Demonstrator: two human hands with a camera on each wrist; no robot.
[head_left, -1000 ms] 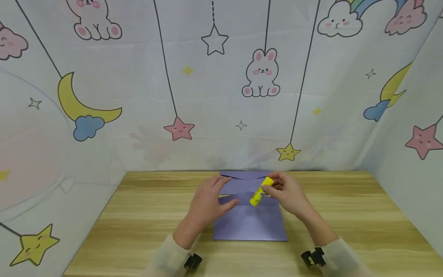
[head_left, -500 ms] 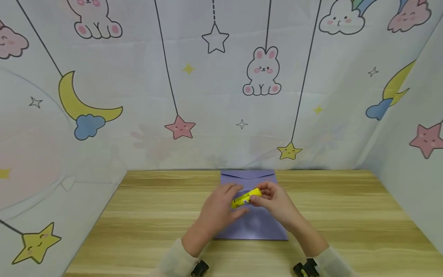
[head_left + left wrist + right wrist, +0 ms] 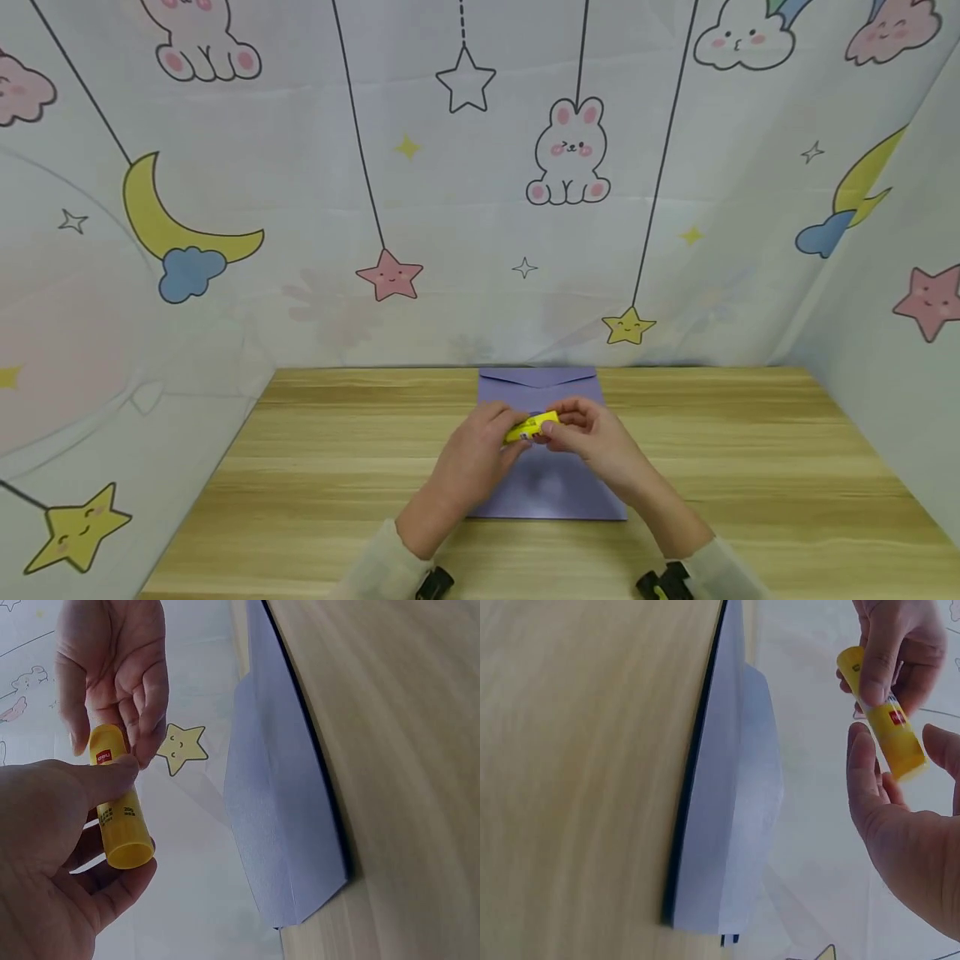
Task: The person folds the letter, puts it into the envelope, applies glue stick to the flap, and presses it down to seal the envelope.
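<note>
A yellow glue stick (image 3: 531,427) is between the two hands, above a purple envelope (image 3: 551,492). My left hand (image 3: 472,454) holds the stick: in the left wrist view its thumb (image 3: 112,780) crosses the barrel, with the fingers behind. My right hand (image 3: 600,437) is at the stick's other end. In the right wrist view its thumb stands a little apart from the stick, and the extended fingers (image 3: 862,761) are beside that end. From the head, the right thumb overlaps the stick. Whether the right fingers touch the stick is hard to tell.
A second purple flap (image 3: 536,377) shows at the table's back edge. The wood-grain table (image 3: 360,467) meets a white printed curtain (image 3: 465,208) behind and at the sides. Black cameras (image 3: 435,583) are strapped to both wrists.
The glue stick has swung from tilted to nearly level and moved left. My left hand has come in from the left and closed around it. My right hand has shifted slightly left.
</note>
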